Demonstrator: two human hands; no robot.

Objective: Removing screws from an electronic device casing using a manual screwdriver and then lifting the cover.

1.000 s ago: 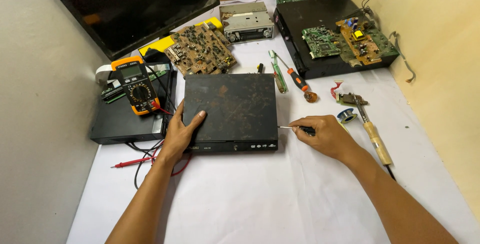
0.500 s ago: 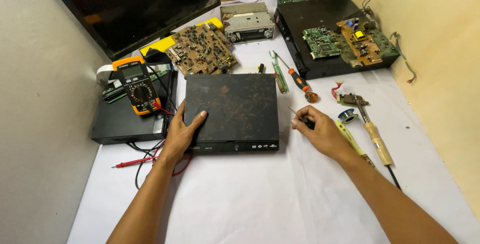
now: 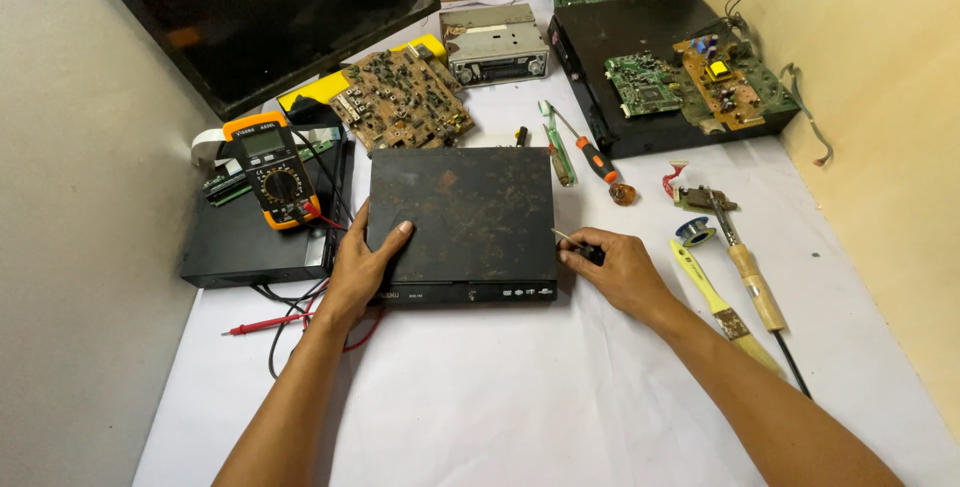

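White-covered worktop (image 3: 520,397), crowded with repair gear. At centre, worn black player case (image 3: 462,217), lying flat. Left hand (image 3: 362,265) pressed on case's front-left corner, fingers spread, apparently steadying it. Right hand (image 3: 615,269) at case's right side, fingers pinched on small screwdriver (image 3: 572,243), tip toward side wall. Left of case, orange multimeter (image 3: 272,167); right of case, soldering iron (image 3: 745,267), within reach.

Electronics repair bench: multimeter (image 3: 272,169) at 10 o'clock, circuit boards (image 3: 402,99) at 12, soldering iron (image 3: 745,269) (wooden handle) at 3.
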